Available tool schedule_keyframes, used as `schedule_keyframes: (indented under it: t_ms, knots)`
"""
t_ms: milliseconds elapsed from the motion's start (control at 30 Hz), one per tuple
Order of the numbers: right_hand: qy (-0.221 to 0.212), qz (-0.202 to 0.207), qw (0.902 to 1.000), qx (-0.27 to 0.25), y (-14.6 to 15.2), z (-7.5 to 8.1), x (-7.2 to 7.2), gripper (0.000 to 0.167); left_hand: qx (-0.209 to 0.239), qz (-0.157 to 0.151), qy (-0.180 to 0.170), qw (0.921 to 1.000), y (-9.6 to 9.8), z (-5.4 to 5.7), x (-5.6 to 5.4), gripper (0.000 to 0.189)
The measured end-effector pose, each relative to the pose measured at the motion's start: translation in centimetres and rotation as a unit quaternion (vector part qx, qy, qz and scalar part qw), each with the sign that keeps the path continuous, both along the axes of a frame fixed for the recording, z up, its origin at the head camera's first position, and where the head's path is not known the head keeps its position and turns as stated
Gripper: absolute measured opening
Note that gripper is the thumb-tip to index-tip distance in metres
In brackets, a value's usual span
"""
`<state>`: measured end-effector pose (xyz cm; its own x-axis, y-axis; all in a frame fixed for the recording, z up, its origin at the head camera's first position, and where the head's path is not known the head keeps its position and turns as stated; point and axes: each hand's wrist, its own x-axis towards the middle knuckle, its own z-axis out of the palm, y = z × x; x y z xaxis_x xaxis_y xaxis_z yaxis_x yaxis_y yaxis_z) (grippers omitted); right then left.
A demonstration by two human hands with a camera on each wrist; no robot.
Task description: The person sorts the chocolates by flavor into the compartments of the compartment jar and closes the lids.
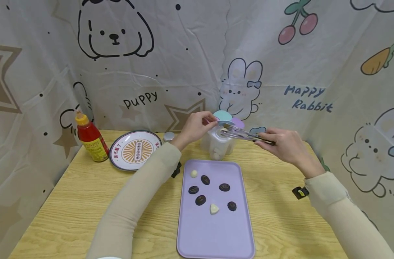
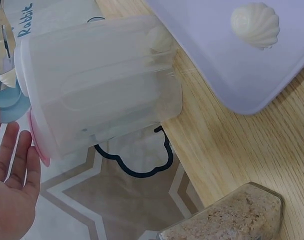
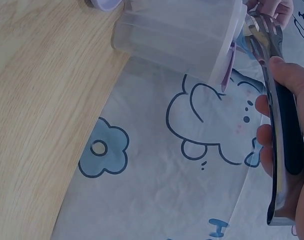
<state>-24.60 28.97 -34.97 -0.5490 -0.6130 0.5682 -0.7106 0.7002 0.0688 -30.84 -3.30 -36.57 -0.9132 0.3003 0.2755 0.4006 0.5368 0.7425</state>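
My left hand [image 1: 198,126] is at the top of a translucent storage box [image 2: 101,90], pinching the raised blue lid [image 2: 14,104] between thumb and fingers. From the right, my right hand [image 1: 282,144] grips metal serving tongs [image 3: 284,125] with dark handles. Their tips hold a pale chocolate [image 3: 259,36] over the box's opening. Pale pieces [image 1: 217,155] show through the box wall near its bottom. Nearer to me lies a lilac tray [image 1: 216,237] with several dark chocolates [image 1: 200,200], a white triangular chocolate [image 1: 214,209] and a white shell-shaped chocolate [image 2: 254,25].
Left of the tray, a patterned plate [image 1: 137,151] leans by the curtain, beside a red sauce bottle [image 1: 93,138] with a yellow cap. A jar of brown crumbly contents [image 2: 232,215] stands behind my left forearm. The curtain [image 1: 184,72] hangs close behind the box.
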Motion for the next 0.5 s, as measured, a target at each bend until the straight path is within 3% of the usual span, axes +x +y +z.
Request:
schedule_keyframes:
  t_ms: [500]
  knots:
    - [-0.02, -0.022, 0.9994, 0.019, 0.4, 1.0, 1.4, 0.034, -0.002, 0.001, -0.004, 1.0, -0.1, -0.1, 0.0, 0.014]
